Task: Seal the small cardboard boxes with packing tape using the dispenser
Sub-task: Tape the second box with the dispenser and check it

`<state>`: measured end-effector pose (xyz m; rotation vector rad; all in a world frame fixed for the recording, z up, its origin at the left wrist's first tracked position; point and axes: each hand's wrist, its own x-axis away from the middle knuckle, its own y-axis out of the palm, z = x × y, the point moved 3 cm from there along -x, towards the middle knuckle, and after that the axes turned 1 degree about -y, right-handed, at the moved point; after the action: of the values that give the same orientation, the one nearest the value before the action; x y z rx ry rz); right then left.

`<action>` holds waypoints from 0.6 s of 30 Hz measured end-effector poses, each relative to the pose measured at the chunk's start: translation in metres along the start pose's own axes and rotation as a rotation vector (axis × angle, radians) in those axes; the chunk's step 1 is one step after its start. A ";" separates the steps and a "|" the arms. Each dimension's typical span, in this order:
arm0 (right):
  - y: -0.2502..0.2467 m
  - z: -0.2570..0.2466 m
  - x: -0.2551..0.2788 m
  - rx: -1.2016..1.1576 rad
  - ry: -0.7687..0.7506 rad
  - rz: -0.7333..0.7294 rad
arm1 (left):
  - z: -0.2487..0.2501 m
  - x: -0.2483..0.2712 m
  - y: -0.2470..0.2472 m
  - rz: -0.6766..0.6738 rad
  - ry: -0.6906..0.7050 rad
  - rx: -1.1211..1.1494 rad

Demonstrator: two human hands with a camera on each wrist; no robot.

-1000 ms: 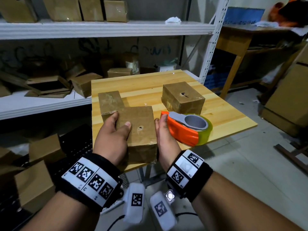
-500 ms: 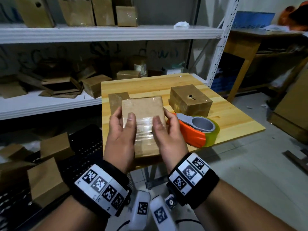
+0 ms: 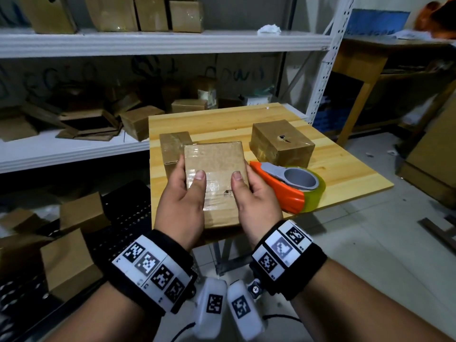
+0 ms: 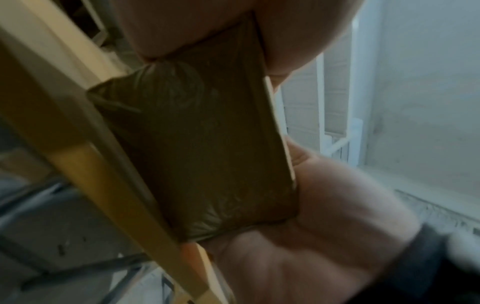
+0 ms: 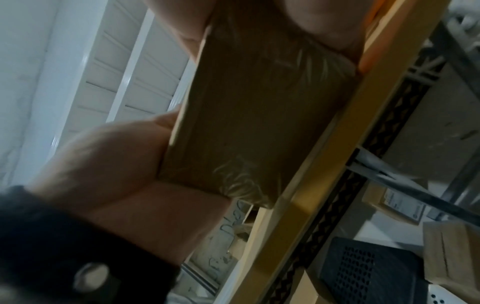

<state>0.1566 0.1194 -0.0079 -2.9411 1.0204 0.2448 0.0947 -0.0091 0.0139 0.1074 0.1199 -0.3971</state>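
Both hands share one grip: the left hand (image 3: 181,206) and the right hand (image 3: 256,203) clasp the small cardboard box (image 3: 217,169) from either side, thumbs pressed flat on its upper face and fingers curled underneath, as the wrist views show palms cupping its edges. The box is lifted just off the near edge of the bench (image 3: 345,174) and tilted toward the person, probably so the taped face can be checked; glossy tape already wraps it, with a small puncture near the right thumb. The two-handed hold keeps the box square, and the thumbs look placed to smooth the tape down. Just right of the right hand lies the orange tape dispenser (image 3: 286,188) on the bench, within easy reach for another strip. Behind the held box a second box (image 3: 172,149) stands partly hidden, and a third box (image 3: 281,141), also punctured on top, sits further right near the dispenser. Beyond the bench, white shelving (image 3: 74,149) carries flattened cardboard and more boxes.
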 end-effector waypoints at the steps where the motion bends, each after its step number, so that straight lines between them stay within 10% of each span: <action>1: 0.000 0.000 0.000 -0.021 0.009 0.000 | 0.001 0.000 0.000 0.003 0.000 -0.003; 18: -0.005 -0.016 0.012 -0.010 0.091 -0.102 | -0.001 -0.008 -0.017 -0.407 -0.064 -0.122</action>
<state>0.1716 0.1149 0.0060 -3.0271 0.8763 0.1156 0.0804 -0.0218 0.0123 -0.0521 0.1027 -0.7967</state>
